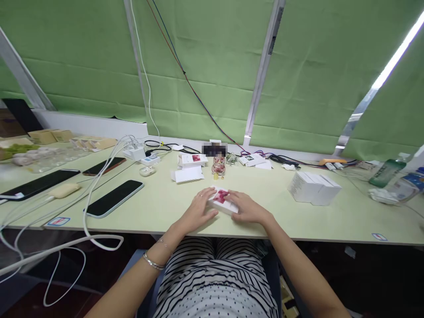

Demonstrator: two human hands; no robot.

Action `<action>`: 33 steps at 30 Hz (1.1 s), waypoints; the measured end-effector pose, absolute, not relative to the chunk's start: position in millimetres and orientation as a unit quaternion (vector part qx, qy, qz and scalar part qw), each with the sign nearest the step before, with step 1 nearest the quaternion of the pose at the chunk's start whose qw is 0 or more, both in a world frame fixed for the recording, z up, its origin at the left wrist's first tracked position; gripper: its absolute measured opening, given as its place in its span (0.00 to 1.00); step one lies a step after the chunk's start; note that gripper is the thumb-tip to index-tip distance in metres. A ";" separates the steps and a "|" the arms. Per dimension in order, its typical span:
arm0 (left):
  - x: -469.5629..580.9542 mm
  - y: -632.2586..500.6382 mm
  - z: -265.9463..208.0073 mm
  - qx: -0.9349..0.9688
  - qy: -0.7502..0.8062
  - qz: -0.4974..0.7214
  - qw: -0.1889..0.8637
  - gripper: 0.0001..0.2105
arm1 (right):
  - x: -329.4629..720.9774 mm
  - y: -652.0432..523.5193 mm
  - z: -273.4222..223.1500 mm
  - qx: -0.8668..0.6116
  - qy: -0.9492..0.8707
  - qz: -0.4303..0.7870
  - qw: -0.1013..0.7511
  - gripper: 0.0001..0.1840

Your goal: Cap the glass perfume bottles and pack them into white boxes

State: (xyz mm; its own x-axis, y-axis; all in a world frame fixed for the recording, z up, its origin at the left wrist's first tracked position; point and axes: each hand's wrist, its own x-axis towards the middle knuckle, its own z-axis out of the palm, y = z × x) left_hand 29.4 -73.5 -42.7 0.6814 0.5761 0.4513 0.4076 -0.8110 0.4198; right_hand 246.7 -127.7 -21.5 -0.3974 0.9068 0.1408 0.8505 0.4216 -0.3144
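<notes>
A small white box (pixel 222 201) bearing a pinkish-red print was held between the two hands near the front edge of the pale table (pixel 256 183); whether its underside was fully supported by the tabletop could not be told. Its left end was grasped by the left hand (pixel 198 210), and its right end was covered by the fingers of the right hand (pixel 248 207), both hands being bent narrowly about it. Beyond the box, small yellow pieces (pixel 216 176) and reddish coils (pixel 218 167) were seen, with a blank white carton (pixel 189 174) and a printed white carton (pixel 192 160) placed to their left. A cluster of white boxes (pixel 314 189) was set well apart on the right. On the left, a dark-screened phone (pixel 115 198) was laid flat, and a green bottle (pixel 387 171) was found at the far right.
</notes>
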 end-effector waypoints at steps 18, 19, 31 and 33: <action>32.4 -67.9 -43.6 0.912 0.299 0.235 0.151 0.34 | 292.6 -140.2 -44.4 -0.545 -0.731 0.314 0.265 0.46; 32.6 -68.1 -43.2 0.913 0.298 0.235 0.152 0.34 | 294.0 -141.1 -43.7 -0.552 -0.730 0.307 0.261 0.47; 33.1 -70.9 -38.3 0.918 0.284 0.224 0.166 0.30 | 295.1 -147.3 -33.3 -0.562 -0.699 0.327 0.298 0.44; 33.2 -70.2 -39.1 0.918 0.280 0.227 0.167 0.30 | 293.0 -145.7 -34.8 -0.555 -0.702 0.323 0.309 0.44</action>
